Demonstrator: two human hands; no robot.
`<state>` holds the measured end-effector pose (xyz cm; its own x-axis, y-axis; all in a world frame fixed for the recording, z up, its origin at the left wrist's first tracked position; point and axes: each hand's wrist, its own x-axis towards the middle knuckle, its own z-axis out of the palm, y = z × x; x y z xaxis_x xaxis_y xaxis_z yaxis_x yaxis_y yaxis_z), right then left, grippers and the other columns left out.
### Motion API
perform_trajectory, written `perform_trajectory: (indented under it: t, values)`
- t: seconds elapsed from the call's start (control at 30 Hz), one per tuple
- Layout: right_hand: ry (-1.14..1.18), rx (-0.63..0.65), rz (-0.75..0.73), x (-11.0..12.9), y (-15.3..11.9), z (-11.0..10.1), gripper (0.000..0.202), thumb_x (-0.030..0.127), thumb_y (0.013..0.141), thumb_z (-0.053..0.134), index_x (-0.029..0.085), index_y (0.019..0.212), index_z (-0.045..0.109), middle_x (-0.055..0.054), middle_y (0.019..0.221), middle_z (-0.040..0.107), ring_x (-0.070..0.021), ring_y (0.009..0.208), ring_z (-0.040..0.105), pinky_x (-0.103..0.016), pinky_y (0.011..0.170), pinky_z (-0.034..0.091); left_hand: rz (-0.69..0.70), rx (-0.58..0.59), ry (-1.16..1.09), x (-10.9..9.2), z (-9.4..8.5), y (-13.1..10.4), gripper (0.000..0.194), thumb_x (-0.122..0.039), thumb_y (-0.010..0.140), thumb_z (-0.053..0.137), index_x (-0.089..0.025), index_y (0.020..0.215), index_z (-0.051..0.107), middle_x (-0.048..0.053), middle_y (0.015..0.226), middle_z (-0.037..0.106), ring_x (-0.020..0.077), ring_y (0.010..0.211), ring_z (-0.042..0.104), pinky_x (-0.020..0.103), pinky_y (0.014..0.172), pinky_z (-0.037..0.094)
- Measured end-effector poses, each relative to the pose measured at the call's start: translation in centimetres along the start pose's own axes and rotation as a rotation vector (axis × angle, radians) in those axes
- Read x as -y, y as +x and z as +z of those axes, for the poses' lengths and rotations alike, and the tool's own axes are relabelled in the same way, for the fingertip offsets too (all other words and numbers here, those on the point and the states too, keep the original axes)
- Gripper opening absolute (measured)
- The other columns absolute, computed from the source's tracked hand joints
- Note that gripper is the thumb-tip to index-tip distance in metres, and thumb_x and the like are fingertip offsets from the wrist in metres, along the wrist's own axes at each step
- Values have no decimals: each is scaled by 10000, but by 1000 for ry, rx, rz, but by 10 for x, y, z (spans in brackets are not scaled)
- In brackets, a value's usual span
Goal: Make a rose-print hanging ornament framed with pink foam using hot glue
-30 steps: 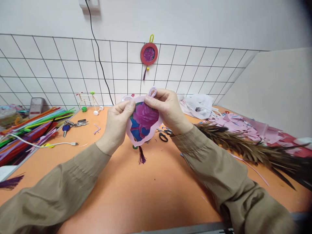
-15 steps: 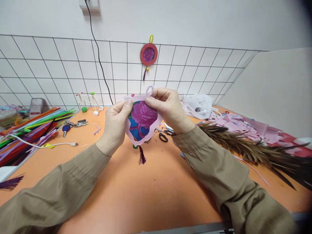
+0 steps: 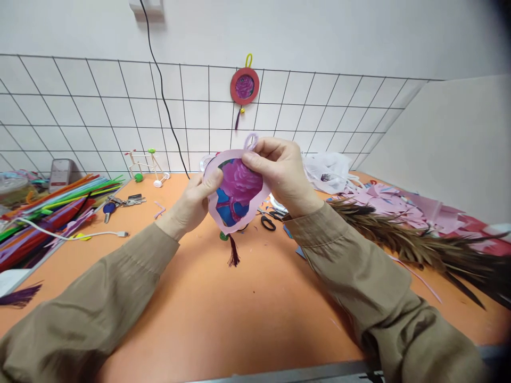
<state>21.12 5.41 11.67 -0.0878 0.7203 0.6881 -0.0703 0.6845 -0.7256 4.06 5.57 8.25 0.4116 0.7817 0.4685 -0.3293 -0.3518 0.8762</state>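
Between my hands, raised over the table, is a pink-rimmed hanging ornament (image 3: 239, 186) with a purple flower on blue fabric in its middle. My left hand (image 3: 192, 201) pinches its left edge, thumb on the front face. At the upper right, my right hand (image 3: 281, 170) grips the rim just beside a lilac loop (image 3: 251, 141). From the lower tip hang a green bead (image 3: 224, 235) and a dark purple tassel (image 3: 233, 252). The fingers behind the ornament are hidden.
A similar red round ornament (image 3: 245, 86) hangs on the wall grid. Black-handled scissors (image 3: 268, 223) lie behind my right hand. Pipe cleaners (image 3: 51, 213), keys (image 3: 109, 210) and a white cable (image 3: 80, 239) are at left; brown feathers (image 3: 399, 234), pink scraps (image 3: 383, 199) and a plastic bag (image 3: 327, 171) at right.
The ornament has tilted, its top right rising slightly with my right hand. My left hand has shifted its hold lower on the left edge, with the thumb further over the front.
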Motion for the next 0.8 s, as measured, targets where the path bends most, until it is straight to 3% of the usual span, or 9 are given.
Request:
perform_trajectory:
  t: [0.1, 0.27, 0.6, 0.8]
  values:
    - [29, -30, -15, 3, 3, -6, 243, 318, 690, 807, 191, 611, 615, 28, 606, 567, -91, 589, 472, -263, 561, 408, -171, 158, -47, 9, -5, -1, 509, -647, 702, 766, -212, 963, 724, 82, 845, 750, 276, 839, 726, 362, 688, 573]
    - [21, -115, -25, 3, 9, -16, 219, 311, 682, 808, 191, 621, 635, 33, 610, 574, -90, 563, 475, -257, 545, 404, -304, 241, -41, 25, 1, -6, 429, -599, 750, 755, -192, 885, 744, 116, 829, 773, 262, 747, 739, 350, 650, 569]
    - [19, -152, -18, 1, 14, -22, 231, 276, 681, 819, 184, 592, 627, 28, 586, 573, -91, 547, 467, -253, 535, 372, -259, 94, 54, 42, 12, -11, 419, -557, 768, 757, -141, 731, 737, 129, 698, 768, 195, 624, 701, 279, 568, 502]
    - [29, -185, 17, 0, 15, -22, 231, 223, 659, 795, 167, 546, 602, 32, 549, 557, -73, 528, 443, -241, 520, 338, -266, 98, 81, 41, 13, -12, 442, -577, 769, 745, -141, 698, 745, 132, 703, 766, 198, 644, 706, 289, 604, 525]
